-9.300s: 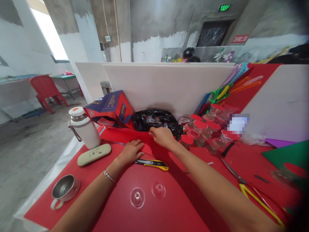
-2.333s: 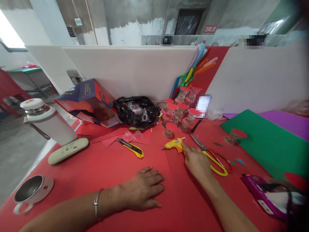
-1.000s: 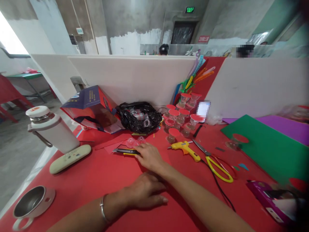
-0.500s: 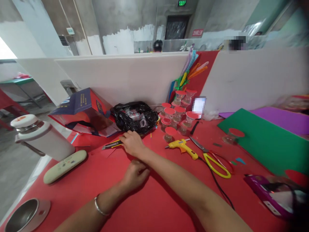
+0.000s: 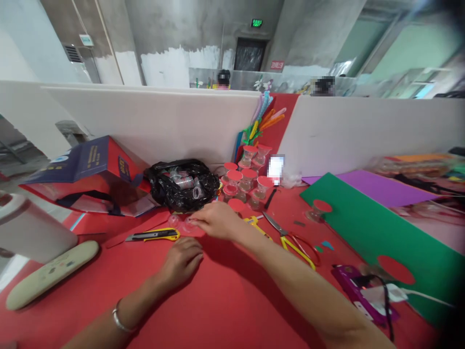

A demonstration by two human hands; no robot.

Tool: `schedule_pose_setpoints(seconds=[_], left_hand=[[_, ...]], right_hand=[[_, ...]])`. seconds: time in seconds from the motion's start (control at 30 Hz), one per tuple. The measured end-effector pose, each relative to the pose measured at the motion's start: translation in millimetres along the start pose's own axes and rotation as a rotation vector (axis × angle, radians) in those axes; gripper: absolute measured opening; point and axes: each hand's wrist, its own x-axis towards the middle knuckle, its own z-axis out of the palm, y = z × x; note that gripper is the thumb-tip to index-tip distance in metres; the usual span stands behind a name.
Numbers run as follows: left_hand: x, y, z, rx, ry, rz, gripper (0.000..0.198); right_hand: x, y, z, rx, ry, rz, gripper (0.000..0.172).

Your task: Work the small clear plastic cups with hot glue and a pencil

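My right hand [image 5: 218,220] reaches across the red tabletop, its fingertips pinched at the edge of a small clear plastic cup [image 5: 188,224]. Another clear plastic piece [image 5: 173,221] lies just left of it. Closer to me, my left hand [image 5: 181,259] rests on the table with its fingers curled in; no object shows in it. A yellow-and-black utility knife [image 5: 152,235] lies flat to the left of both hands. Behind them, a black plastic bag [image 5: 156,186] stands open, holding clear plastic cups [image 5: 183,181]. My right hand and forearm partly cover the yellow glue gun [image 5: 256,224].
Red-topped clear cups [image 5: 248,175] stand stacked at the back. Scissors [image 5: 286,237], a green sheet [image 5: 370,232] and a purple power strip [image 5: 358,291] lie right. On the left are a paper bag [image 5: 87,160], a glasses case [image 5: 54,276] and a white flask [image 5: 32,228].
My right hand has let go of the utility knife, now lying on the table, and moved right to the clear cup. The view has turned right. My left hand stays curled on the table.
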Motion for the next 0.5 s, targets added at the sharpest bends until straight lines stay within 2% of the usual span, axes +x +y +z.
schedule_pose_setpoints(seconds=[0.07, 0.1, 0.17, 0.23, 0.3, 0.4, 0.5], left_hand=[[1.1, -0.7, -1.2, 0.019, -0.013, 0.029, 0.021], [1.0, -1.0, -1.4, 0.033, -0.02, 0.044, 0.021], [0.4, -1.9, -1.3, 0.084, -0.04, 0.072, 0.019], [0.6, -2.8, -0.9, 0.103, -0.039, 0.088, 0.018], [2.1, -2.9, -1.1, 0.104, -0.029, 0.089, 0.018], [5.9, 0.7, -4.8, 0.094, -0.02, 0.093, 0.018], [13.9, 12.1, -12.8, 0.055, -0.015, 0.071, 0.02]], right_hand=[[-19.7, 27.5, -23.9, 0.069, 0.032, 0.062, 0.022], [-30.0, 45.7, -36.6, 0.08, 0.09, 0.142, 0.023], [-50.1, 90.4, -62.1, 0.032, 0.177, 0.366, 0.024], [-68.3, 142.7, -84.5, -0.113, 0.207, 0.647, 0.025], [-83.5, 196.2, -100.3, -0.204, 0.227, 0.816, 0.027], [-99.7, 266.7, -108.0, -0.28, 0.185, 0.984, 0.025], [-108.7, 319.3, -99.2, -0.304, 0.103, 1.041, 0.027]])
